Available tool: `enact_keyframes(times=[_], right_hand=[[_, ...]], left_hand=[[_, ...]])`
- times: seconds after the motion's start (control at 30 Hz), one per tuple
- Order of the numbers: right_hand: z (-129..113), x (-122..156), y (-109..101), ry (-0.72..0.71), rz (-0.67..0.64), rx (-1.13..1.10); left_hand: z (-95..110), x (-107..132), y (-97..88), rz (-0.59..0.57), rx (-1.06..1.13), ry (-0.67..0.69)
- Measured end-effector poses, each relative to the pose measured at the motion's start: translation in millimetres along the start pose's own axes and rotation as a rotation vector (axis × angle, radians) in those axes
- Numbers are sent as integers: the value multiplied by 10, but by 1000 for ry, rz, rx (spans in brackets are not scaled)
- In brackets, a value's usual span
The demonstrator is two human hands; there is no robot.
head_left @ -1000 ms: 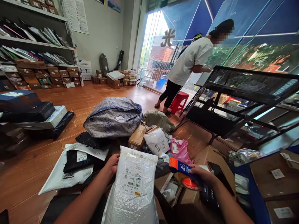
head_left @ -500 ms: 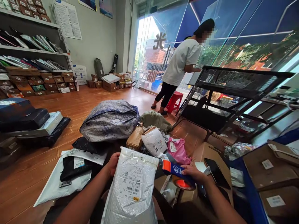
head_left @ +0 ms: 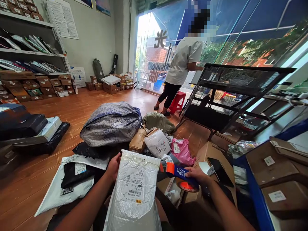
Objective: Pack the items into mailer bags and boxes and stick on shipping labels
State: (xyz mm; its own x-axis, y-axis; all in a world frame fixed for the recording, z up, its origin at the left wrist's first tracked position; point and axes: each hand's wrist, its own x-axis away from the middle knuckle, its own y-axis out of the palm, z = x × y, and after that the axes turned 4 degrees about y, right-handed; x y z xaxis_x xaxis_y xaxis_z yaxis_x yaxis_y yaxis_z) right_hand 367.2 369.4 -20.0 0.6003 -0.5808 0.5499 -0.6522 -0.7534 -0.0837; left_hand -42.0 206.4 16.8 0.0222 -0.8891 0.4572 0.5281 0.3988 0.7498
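Observation:
My left hand [head_left: 114, 166] grips the upper left edge of a white bubble mailer [head_left: 136, 192] that stands on my lap, its printed label facing me. My right hand [head_left: 197, 175] is closed on a blue and orange handheld scanner [head_left: 179, 173], which points left toward the mailer's top right corner. Under the scanner sits a roll of tape [head_left: 186, 186] on an open cardboard box [head_left: 211, 154]. A black phone [head_left: 220, 166] lies on that box just right of my right hand.
Parcels are heaped ahead on the wooden floor: a large grey-blue bag [head_left: 110, 123], a brown box [head_left: 137, 141], a white bag [head_left: 157, 142], a pink bag [head_left: 181, 150]. A black metal rack [head_left: 240, 93] stands at right. A person [head_left: 181, 67] stands by the glass door. Shelves [head_left: 31, 54] line the left wall.
The scanner and my right hand have drifted left, closer to the mailer's top corner. My view has shifted slightly; the person by the door stands more upright.

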Motion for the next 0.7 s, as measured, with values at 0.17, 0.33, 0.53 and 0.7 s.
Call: enact_keyframes(times=[0.17, 0.33, 0.53, 0.7], right_hand=[[99, -58, -44, -21, -24, -62], [127, -58, 18, -76, -44, -138], [228, -105, 124, -121, -22, -241], [306, -144, 255, -152, 2, -308]], left_hand=[[122, 78, 128, -54, -233, 5], [297, 40, 168, -29, -563, 47], [608, -379, 674, 66, -1124, 237], [60, -822, 1388, -175, -1201, 129]])
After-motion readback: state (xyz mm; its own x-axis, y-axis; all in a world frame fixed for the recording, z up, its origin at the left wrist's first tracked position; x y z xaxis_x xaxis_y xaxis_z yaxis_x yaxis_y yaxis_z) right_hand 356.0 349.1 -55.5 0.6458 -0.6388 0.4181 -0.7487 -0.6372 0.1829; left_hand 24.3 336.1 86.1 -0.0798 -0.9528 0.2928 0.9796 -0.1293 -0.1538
